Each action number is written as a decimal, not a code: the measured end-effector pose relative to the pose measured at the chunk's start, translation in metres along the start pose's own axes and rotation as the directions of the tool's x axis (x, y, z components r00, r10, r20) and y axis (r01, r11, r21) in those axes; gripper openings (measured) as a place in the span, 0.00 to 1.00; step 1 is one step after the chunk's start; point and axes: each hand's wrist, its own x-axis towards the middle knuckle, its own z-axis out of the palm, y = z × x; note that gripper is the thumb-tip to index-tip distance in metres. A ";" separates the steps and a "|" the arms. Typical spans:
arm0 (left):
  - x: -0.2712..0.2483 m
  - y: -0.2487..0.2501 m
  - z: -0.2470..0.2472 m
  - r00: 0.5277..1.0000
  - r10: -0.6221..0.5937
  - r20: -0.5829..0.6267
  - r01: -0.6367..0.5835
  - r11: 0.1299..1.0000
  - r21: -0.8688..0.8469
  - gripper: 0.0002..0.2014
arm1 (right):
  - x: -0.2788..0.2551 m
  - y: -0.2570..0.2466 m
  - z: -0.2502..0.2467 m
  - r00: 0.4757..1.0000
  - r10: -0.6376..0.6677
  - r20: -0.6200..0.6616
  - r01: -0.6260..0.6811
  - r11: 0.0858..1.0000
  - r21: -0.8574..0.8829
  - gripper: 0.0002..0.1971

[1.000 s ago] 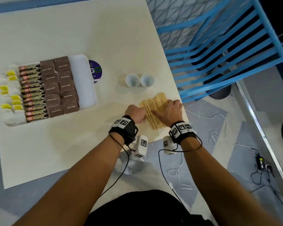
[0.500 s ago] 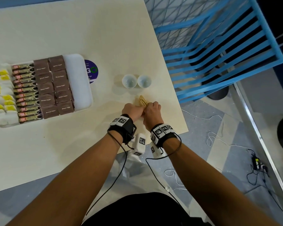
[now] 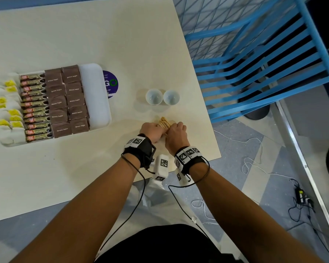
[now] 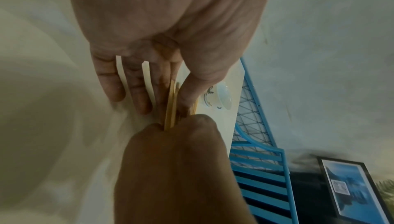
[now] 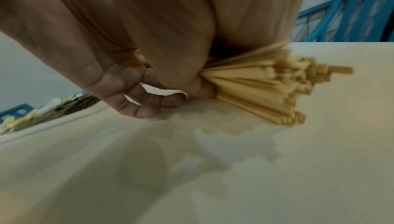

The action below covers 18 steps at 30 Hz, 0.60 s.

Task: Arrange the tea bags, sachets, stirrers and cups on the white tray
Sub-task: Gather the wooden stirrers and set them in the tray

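A bundle of wooden stirrers (image 3: 164,121) lies near the table's right front edge, gathered tight between my two hands. My left hand (image 3: 152,130) grips it from the left and my right hand (image 3: 176,131) from the right; the far ends fan out (image 5: 266,89). In the left wrist view thumb and fingers pinch the stirrers (image 4: 171,103). Two small white cups (image 3: 154,96) (image 3: 171,97) stand side by side just beyond. The white tray (image 3: 95,95) at the left holds rows of tea bags (image 3: 8,111), granule sachets (image 3: 34,107) and brown sugar sachets (image 3: 66,99); its right strip is bare.
A purple round sticker (image 3: 110,84) shows on the table (image 3: 103,35) beside the tray's right rim. A blue slatted chair (image 3: 264,63) stands off the table's right edge. Cables (image 3: 254,164) lie on the floor below.
The stirrers lay spread flat a second ago. Both hands have swept together and squeezed them into one narrow bundle, which now sits a little further left.
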 end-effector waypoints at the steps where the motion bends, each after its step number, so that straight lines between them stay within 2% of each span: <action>1: -0.001 0.000 -0.001 1.000 -0.011 0.018 0.011 1.000 -0.018 0.11 | -0.001 -0.001 0.001 1.000 -0.008 -0.016 0.008 1.000 -0.007 0.11; 5: -0.003 -0.001 -0.007 0.996 -0.066 0.068 0.073 0.991 -0.111 0.05 | -0.007 -0.006 0.003 0.995 -0.068 -0.077 0.062 0.995 -0.083 0.09; 7: -0.005 -0.001 -0.009 0.994 -0.075 0.075 0.086 0.986 -0.144 0.06 | -0.010 -0.010 0.003 0.992 -0.082 -0.100 0.070 0.991 -0.113 0.09; 10: -0.008 0.000 -0.014 0.991 -0.077 0.110 0.100 0.971 -0.218 0.07 | -0.009 -0.014 0.003 0.989 -0.092 -0.120 0.077 0.989 -0.125 0.15; 18: -0.014 -0.005 -0.021 0.987 -0.088 0.135 0.137 0.897 -0.421 0.06 | -0.002 -0.012 0.004 0.996 -0.085 -0.035 0.078 0.984 -0.160 0.07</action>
